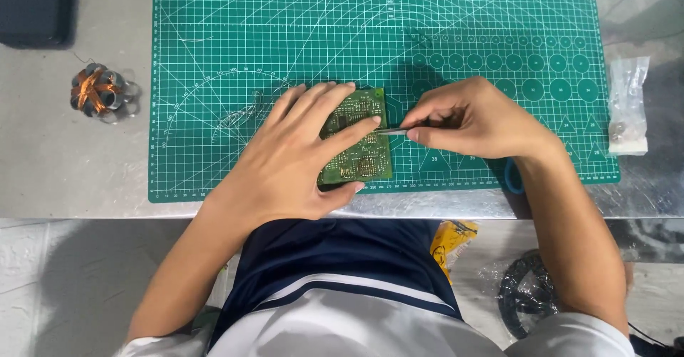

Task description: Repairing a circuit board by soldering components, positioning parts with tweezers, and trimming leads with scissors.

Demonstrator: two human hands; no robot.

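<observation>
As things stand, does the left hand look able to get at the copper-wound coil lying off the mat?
Probably yes. The left hand rests flat on the circuit board, holding nothing, and the copper coil lies on the same side with only bare mat and tabletop between them.

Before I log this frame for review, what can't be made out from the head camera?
- Left part of the green circuit board: covered by the left hand.
- Thin metal tool: mostly hidden inside the right hand; its kind is unclear.
- Board components: too small to tell.
- Clear plastic bag: contents unclear.
- Blue object: hidden behind the right wrist.
- Dark item top left: cut off by the frame edge.
</observation>
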